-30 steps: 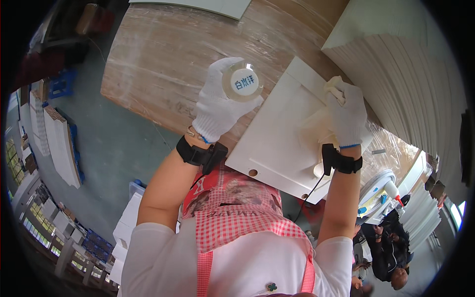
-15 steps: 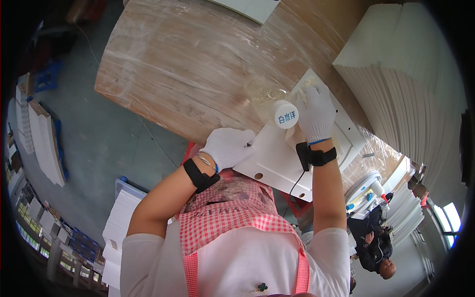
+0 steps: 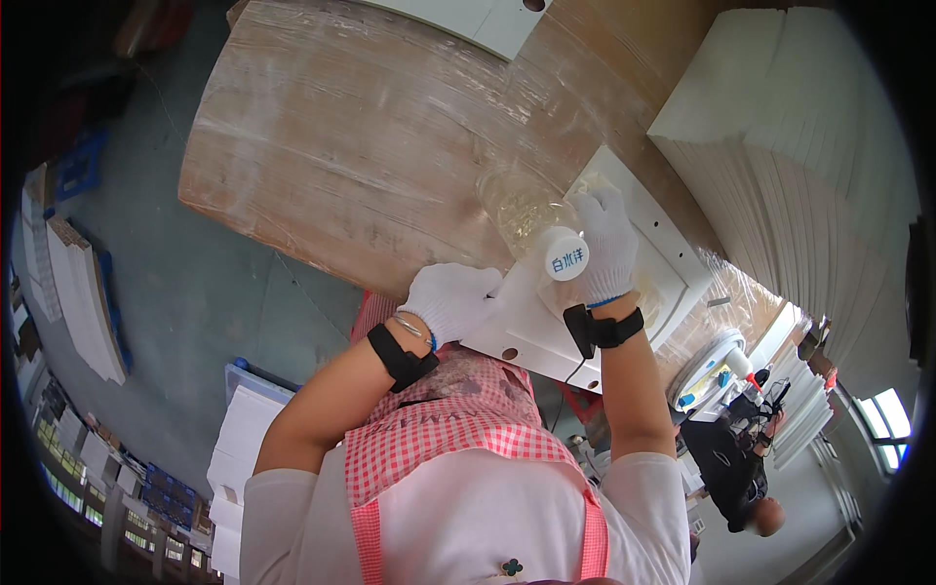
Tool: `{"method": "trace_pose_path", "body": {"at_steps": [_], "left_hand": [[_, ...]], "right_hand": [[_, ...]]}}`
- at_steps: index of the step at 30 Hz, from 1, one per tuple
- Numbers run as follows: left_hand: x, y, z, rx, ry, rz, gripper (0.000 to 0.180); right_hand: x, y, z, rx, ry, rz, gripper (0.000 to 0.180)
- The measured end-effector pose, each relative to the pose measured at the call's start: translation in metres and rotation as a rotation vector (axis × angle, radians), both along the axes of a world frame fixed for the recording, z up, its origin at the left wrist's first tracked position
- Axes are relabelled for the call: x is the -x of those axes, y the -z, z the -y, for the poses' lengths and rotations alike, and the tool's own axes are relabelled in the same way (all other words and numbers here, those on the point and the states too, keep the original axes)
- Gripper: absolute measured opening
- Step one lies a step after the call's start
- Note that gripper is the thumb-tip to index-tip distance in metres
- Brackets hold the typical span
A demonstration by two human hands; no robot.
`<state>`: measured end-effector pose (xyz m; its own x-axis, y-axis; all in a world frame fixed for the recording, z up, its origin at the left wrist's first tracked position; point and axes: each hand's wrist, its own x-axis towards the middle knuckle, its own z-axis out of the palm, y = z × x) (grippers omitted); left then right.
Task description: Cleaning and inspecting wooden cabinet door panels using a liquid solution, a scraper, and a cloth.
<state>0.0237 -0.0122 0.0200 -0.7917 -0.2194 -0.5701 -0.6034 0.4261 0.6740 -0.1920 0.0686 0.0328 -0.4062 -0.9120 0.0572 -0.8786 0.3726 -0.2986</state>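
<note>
There is a single view, from a wide fisheye camera worn on the person's head, looking steeply down the front of the body. It sits close: the checked apron (image 3: 429,439) fills the lower middle, and both forearms rise from the lower edge toward the bench (image 3: 341,146), which takes up the upper half. The gloved left hand (image 3: 450,300) and right hand (image 3: 604,244) lie near the centre. Straight edges bow toward the dark round rim. The floor (image 3: 185,302) shows at left, and another person (image 3: 741,468) at lower right.
</note>
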Motion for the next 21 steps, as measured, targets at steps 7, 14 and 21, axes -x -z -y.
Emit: {"method": "trace_pose_path", "body": {"at_steps": [7, 14, 21], "left_hand": [[0.003, 0.001, 0.001, 0.020, 0.013, 0.000, 0.023], [0.007, -0.004, 0.000, 0.001, 0.031, 0.037, 0.027], [0.008, -0.007, 0.003, 0.020, 0.042, 0.081, 0.028]], "right_hand": [[0.014, 0.000, 0.012, -0.037, 0.128, -0.008, 0.012], [0.031, -0.006, 0.021, -0.064, 0.181, 0.056, 0.010], [0.020, -0.008, 0.015, -0.062, 0.074, 0.126, 0.010]]}}
